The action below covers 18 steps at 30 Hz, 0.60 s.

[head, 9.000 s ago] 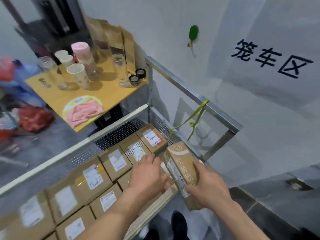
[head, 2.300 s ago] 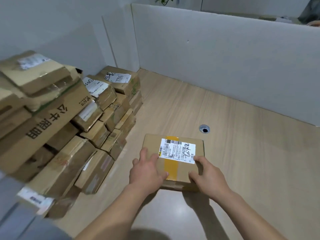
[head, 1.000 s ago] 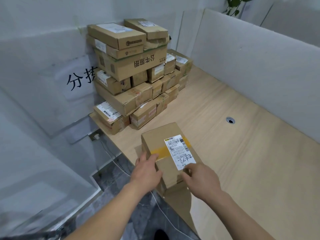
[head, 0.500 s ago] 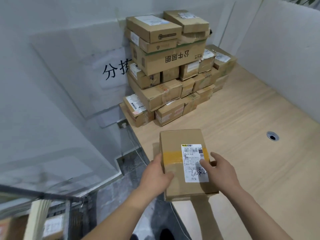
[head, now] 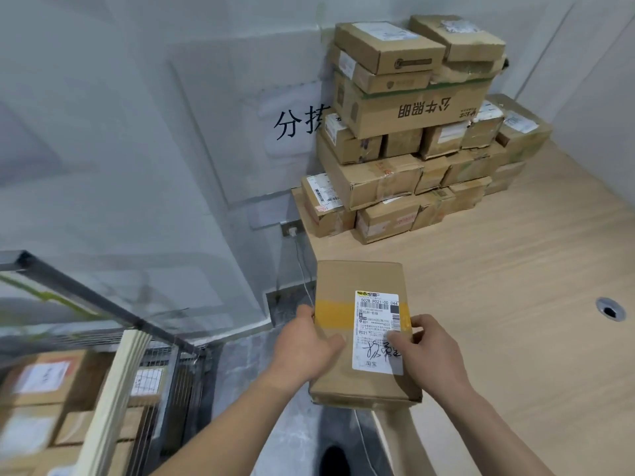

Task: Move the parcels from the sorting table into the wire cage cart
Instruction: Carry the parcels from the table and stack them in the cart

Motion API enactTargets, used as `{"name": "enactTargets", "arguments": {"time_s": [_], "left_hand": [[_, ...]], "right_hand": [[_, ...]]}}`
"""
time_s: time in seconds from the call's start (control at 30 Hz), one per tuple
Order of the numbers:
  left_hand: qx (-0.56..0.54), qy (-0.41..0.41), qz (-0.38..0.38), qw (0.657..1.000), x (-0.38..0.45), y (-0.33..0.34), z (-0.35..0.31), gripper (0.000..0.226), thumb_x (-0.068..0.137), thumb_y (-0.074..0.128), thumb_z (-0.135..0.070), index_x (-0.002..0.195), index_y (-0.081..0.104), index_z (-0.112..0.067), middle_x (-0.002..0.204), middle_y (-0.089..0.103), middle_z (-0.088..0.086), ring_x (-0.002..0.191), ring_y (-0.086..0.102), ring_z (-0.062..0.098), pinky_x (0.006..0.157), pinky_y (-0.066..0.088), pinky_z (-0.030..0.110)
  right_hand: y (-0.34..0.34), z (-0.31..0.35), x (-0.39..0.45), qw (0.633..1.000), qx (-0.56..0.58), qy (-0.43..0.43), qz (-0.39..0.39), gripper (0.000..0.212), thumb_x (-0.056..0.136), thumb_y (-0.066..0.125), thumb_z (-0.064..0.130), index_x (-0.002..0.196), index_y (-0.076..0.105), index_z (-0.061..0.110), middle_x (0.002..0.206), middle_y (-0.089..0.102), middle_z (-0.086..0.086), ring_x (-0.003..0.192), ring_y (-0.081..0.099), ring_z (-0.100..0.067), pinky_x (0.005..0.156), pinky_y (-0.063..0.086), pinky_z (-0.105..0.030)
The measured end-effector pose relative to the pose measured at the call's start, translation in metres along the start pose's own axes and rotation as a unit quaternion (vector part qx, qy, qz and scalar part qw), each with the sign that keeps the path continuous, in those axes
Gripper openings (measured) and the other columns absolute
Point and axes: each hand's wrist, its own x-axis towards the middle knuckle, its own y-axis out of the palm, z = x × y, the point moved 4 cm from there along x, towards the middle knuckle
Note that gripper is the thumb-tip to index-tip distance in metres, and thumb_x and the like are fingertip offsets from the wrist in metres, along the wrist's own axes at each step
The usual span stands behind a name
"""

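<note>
A flat brown parcel (head: 357, 283) with a yellow tape band and a white shipping label is held off the sorting table (head: 515, 286), over its left edge. My left hand (head: 305, 345) grips its left side and my right hand (head: 429, 352) grips its right side, thumb on the label. The wire cage cart (head: 161, 379) is at the lower left, with several labelled parcels (head: 44, 379) inside. A tall stack of parcels (head: 409, 132) stands in the table's far corner.
The cart's metal top rail (head: 86, 297) runs diagonally at the left, with a pale wooden slat (head: 113, 400) leaning on it. A cable hangs from a wall socket (head: 292, 231) between cart and table. A cable hole (head: 610, 309) is in the tabletop at right.
I picked the parcel up from the table and swung it leftward; my view turned left, and the cage cart has come into view at the lower left.
</note>
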Motion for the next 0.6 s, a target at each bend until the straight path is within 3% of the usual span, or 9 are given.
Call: {"name": "enactTargets", "arguments": {"time_s": [0.1, 0.27, 0.6], "left_hand": [[-0.022, -0.017, -0.025, 0.999, -0.015, -0.028, 0.029, 0.05, 0.08, 0.073, -0.043, 0.117, 0.045, -0.022, 0.1, 0.062, -0.008, 0.096, 0.063, 0.019, 0.084, 0.056, 0.038], [-0.055, -0.046, -0.08, 0.994, -0.046, -0.085, 0.091, 0.045, 0.081, 0.073, -0.039, 0.111, 0.042, -0.027, 0.093, 0.06, -0.011, 0.094, 0.062, 0.018, 0.081, 0.053, 0.034], [-0.119, -0.131, -0.172, 0.969, -0.129, -0.179, 0.24, 0.05, 0.079, 0.075, -0.037, 0.115, 0.043, -0.026, 0.096, 0.063, -0.01, 0.087, 0.061, 0.016, 0.072, 0.045, 0.027]], "right_hand": [[0.025, 0.025, -0.016, 0.999, -0.014, -0.027, 0.025, 0.031, 0.088, 0.072, 0.038, 0.113, 0.057, 0.025, 0.08, 0.067, 0.011, 0.076, 0.064, -0.006, 0.06, 0.044, -0.028], [0.076, 0.074, -0.053, 0.994, -0.029, -0.08, 0.072, 0.033, 0.087, 0.076, 0.034, 0.11, 0.053, 0.025, 0.083, 0.067, 0.013, 0.076, 0.063, -0.002, 0.057, 0.039, -0.022], [0.204, 0.169, -0.145, 0.97, -0.094, -0.166, 0.152, 0.033, 0.081, 0.079, 0.036, 0.101, 0.055, 0.03, 0.093, 0.069, 0.019, 0.084, 0.066, -0.003, 0.077, 0.055, -0.033]]}}
